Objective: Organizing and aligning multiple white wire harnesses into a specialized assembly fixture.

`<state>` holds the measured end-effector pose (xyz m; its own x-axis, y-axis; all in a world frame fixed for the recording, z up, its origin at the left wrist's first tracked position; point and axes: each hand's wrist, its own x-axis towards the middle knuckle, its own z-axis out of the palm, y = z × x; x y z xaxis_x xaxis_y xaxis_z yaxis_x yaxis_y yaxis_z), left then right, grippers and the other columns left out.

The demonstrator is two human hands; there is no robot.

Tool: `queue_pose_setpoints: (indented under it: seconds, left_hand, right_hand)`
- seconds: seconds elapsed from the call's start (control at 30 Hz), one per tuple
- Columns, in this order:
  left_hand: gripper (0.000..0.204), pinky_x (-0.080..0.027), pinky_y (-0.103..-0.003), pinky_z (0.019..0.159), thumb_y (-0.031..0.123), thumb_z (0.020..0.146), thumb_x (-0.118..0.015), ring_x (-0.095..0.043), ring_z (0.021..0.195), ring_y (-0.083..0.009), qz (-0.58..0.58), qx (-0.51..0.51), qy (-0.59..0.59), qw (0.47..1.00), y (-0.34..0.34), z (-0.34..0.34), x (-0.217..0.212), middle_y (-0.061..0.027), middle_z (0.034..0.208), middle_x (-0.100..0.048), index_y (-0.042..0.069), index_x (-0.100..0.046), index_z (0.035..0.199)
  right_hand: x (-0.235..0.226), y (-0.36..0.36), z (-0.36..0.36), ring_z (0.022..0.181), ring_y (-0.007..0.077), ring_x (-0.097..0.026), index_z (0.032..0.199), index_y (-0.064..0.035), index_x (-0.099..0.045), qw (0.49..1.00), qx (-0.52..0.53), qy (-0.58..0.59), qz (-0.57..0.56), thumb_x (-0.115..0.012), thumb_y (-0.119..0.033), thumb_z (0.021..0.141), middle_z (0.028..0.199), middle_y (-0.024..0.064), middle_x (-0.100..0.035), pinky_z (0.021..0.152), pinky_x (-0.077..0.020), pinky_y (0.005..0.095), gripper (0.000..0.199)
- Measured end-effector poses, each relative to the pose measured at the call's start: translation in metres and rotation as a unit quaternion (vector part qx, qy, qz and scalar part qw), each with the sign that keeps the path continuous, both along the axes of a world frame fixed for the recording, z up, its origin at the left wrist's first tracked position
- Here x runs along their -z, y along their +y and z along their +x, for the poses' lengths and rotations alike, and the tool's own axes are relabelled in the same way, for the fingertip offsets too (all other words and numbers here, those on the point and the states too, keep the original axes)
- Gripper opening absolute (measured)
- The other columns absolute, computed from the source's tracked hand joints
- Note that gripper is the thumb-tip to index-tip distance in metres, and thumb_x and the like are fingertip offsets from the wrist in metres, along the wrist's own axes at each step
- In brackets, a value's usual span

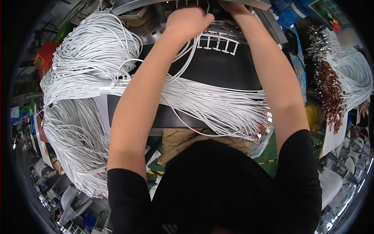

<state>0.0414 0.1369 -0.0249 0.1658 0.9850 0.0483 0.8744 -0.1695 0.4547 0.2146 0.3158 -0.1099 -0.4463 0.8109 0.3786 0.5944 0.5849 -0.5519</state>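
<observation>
At the top centre, my left hand [187, 22] is closed, knuckles up, at the opening of a metal machine [152, 33]. A few white cables [191, 58] loop up from the bundle to beneath this hand, which grips them; their ends are hidden. My right hand [233, 7] reaches under the machine's upper edge, and its fingers are out of sight. Just below the hands, a white comb-like plastic strip [218, 43] hangs at the machine's front edge. A thick bundle of white cables [218, 103] lies across the black work surface [233, 70], with metal-tipped ends at the right.
Large coils of white cable [93, 46] are heaped at the left, with more cable [78, 144] drooping below. At the far right lies another cable bundle [350, 74] with copper-coloured and silvery ends. A red and green button box [333, 21] stands at the upper right.
</observation>
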Motion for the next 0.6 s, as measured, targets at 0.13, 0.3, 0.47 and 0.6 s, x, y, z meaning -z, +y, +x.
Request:
queue_pose_setpoints:
  seconds: [0.13,0.3,0.47,0.6]
  left_hand:
    - [0.040,-0.039,-0.041,0.106,0.036,0.095,-0.058,-0.051,0.123,-0.0314,-0.100,-0.012,-0.036,0.994,0.026,-0.004,-0.003,-0.0192,0.126,-0.055,0.013,-0.057,0.127]
    - [0.055,-0.033,-0.044,0.117,0.026,0.093,-0.055,-0.043,0.139,-0.0332,0.219,-0.059,0.166,0.960,0.018,-0.040,0.051,-0.0204,0.149,-0.047,0.006,-0.049,0.144]
    - [0.055,-0.030,-0.045,0.118,0.024,0.092,-0.053,-0.042,0.140,-0.0326,0.188,-0.068,0.230,0.953,0.017,-0.020,0.044,-0.0197,0.149,-0.047,0.004,-0.048,0.143]
    - [0.055,-0.027,-0.045,0.119,0.024,0.093,-0.052,-0.040,0.142,-0.0325,0.236,0.034,0.000,0.971,0.002,-0.036,0.035,-0.0197,0.151,-0.046,0.004,-0.048,0.144]
  right_hand:
    - [-0.006,-0.022,0.013,0.108,0.0315,-0.063,0.113,0.0019,-0.064,0.999,0.014,0.019,0.033,-0.051,-0.019,0.101,0.113,0.0245,-0.066,0.095,-0.0479,0.0401,0.027]
    - [-0.062,-0.159,-0.030,0.120,0.0365,-0.058,0.121,0.0012,-0.064,0.987,0.011,-0.045,0.153,-0.053,-0.028,0.099,0.120,0.0242,-0.064,0.104,-0.0425,0.0470,0.038]
    - [-0.062,-0.163,-0.032,0.126,0.0382,-0.054,0.124,0.0008,-0.065,0.974,0.022,-0.059,0.219,-0.059,-0.035,0.095,0.127,0.0219,-0.063,0.110,-0.0372,0.0492,0.046]
    - [-0.073,-0.177,-0.041,0.123,0.0370,-0.056,0.119,0.0008,-0.067,0.964,0.124,-0.141,0.189,-0.062,-0.031,0.093,0.129,0.0214,-0.062,0.105,-0.0425,0.0465,0.041]
